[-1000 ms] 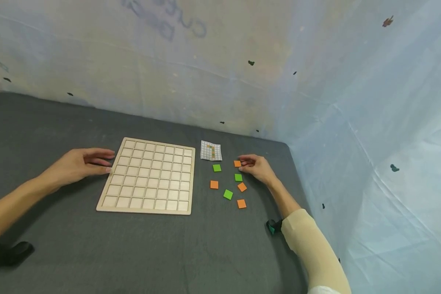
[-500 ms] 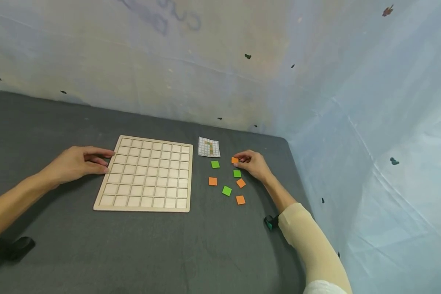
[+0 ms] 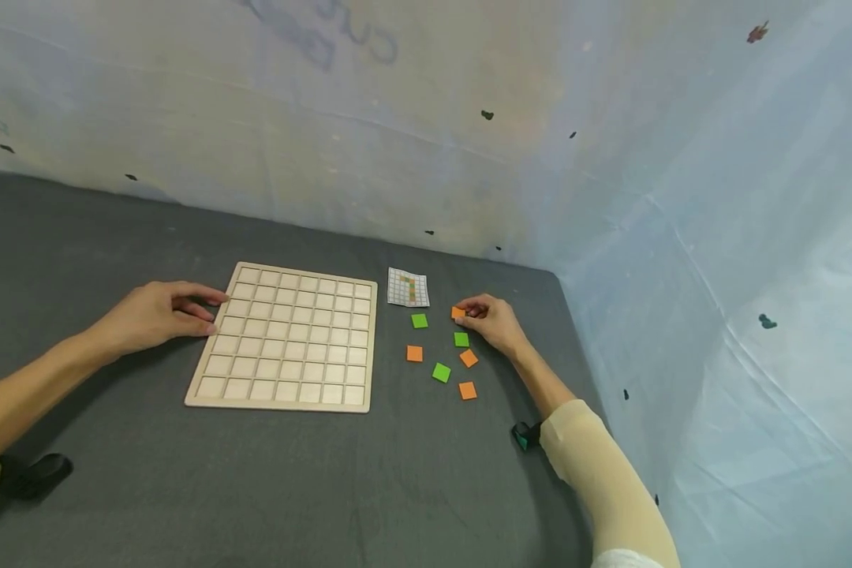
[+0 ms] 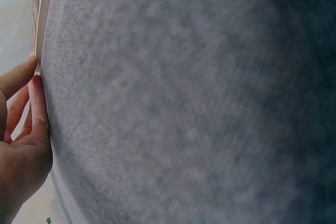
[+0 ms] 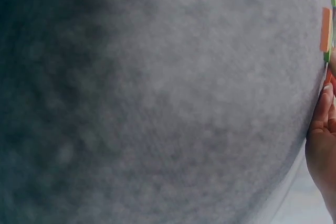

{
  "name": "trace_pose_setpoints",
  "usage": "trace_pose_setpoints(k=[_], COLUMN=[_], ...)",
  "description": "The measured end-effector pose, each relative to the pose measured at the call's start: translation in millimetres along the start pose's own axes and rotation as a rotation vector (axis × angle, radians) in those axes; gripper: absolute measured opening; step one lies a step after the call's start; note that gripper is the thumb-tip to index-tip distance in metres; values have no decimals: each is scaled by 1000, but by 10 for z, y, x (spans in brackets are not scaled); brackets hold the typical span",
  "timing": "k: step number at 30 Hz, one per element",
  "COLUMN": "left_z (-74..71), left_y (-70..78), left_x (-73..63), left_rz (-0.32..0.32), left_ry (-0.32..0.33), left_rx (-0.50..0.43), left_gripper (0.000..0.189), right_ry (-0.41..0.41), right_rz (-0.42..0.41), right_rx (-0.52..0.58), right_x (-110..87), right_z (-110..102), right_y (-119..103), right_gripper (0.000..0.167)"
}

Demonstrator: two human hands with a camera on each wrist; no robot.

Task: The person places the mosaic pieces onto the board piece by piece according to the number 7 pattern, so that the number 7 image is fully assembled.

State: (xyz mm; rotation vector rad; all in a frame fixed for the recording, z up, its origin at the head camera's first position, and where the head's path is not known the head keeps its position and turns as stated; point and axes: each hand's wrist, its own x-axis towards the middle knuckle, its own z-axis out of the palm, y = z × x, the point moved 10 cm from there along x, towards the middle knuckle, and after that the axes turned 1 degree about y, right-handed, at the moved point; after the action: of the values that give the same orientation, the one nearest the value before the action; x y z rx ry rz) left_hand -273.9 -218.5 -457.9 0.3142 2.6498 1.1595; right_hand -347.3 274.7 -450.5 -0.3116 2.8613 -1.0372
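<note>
Presently, both hands stay apart: the left hand touches the grid board at its nine-o'clock edge; the right hand pinches one orange tile, at three o'clock from the board.

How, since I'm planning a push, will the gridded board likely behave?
The gridded board looks thin and straight-edged, so it is probably stiff. Lying flat on the grey surface, it would likely slide rather than tip or roll. The left hand touching its edge might steady it.

Cream sleeves, black wrist bands, one green-marked
</note>
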Motion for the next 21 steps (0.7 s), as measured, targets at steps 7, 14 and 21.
trace_pose_setpoints(k=[7, 14, 21], left_z=[-15, -13, -19], left_y=[12, 29, 26], left_x=[2, -12, 7], left_rz=[5, 19, 15], left_ry=[12, 20, 15], left_rx=[18, 14, 14], left_gripper=[59, 53, 51], right_ry=[7, 9, 13], right_rz=[-6, -20, -57], right_rx=[28, 37, 85], right_x=[-14, -22, -8], right_z=[-21, -10, -26], right_y=[-14, -56, -219], right_gripper=[26, 27, 28])
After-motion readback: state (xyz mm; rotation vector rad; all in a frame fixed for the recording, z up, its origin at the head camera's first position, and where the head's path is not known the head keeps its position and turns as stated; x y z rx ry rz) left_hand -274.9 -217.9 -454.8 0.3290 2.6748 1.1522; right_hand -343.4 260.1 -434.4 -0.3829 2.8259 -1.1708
